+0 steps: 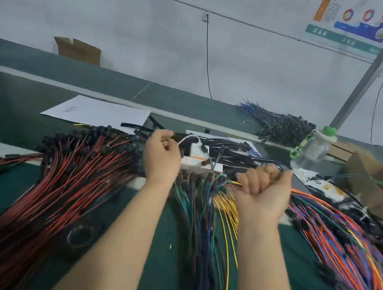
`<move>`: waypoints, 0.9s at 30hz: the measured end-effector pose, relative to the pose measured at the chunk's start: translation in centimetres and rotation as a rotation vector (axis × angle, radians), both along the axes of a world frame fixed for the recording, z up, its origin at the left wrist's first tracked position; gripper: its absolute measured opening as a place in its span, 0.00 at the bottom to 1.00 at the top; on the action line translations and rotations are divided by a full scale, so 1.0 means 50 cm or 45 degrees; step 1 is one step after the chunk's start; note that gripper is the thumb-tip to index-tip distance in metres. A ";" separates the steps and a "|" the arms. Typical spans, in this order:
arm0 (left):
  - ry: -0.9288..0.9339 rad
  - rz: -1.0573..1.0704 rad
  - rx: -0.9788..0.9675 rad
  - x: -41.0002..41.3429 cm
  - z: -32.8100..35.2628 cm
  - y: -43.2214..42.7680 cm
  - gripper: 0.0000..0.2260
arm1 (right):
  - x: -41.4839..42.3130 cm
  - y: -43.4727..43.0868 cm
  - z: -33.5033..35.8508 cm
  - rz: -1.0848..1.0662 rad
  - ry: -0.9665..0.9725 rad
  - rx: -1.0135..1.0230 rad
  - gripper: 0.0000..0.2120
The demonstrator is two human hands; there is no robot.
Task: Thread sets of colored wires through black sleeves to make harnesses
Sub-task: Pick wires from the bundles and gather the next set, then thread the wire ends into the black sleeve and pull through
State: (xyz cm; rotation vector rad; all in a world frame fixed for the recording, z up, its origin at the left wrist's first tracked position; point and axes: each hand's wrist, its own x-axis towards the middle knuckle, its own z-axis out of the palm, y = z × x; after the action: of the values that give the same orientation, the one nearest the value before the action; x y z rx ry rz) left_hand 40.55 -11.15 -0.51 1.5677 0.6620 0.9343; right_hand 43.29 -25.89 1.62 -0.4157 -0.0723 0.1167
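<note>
1. Only the head view here, so everything below is from that. It's fairly blurry, fair warning.
2. My left hand (162, 155) sits up over the middle of the green table mat (167, 254), fingers curled, pinching the end of a black sleeve (180, 135) at the fingertips.
3. My right hand (264, 185) is just beside it, balled into a fist around a set of colored wires (235, 183). Yellow and orange ends poke out on the left side of the fist. I can't tell whether any wire tip is inside the sleeve.
4. The two hands are near each other but not touching.
5. Under and between my forearms is a loose bundle of green, blue and yellow wires (210, 224) running toward me.
6. Left of that is a big fan of red wires (66, 174) with black ends, and a black tape roll (80, 235) lying on it.
7. To the right is a thick multicolored wire pile (346, 241).
8. Behind the hands are a heap of black sleeves (235, 152), a small white box (199, 151) and a white sheet of paper (99, 111).
9. Further back right there's a clear bottle with a green cap (313, 150), and a pile of blue-wired pieces (277, 126) behind it.
</note>
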 end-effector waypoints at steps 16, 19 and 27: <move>1.094 -0.036 0.474 0.244 -0.087 0.182 0.11 | 0.210 0.038 -0.054 -0.162 0.159 -0.057 0.24; 0.785 0.182 0.496 0.212 -0.055 0.183 0.09 | 0.195 0.033 -0.051 -0.160 0.193 -0.072 0.24; -0.287 0.662 0.607 -0.038 0.137 0.170 0.08 | 0.073 0.003 -0.034 -0.066 0.225 -0.155 0.24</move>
State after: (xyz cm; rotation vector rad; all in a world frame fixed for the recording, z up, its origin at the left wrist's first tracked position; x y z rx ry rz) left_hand 38.66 -2.65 6.33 1.6912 0.7350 1.7310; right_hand 46.92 -25.72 -0.06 -0.5265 0.1198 0.1067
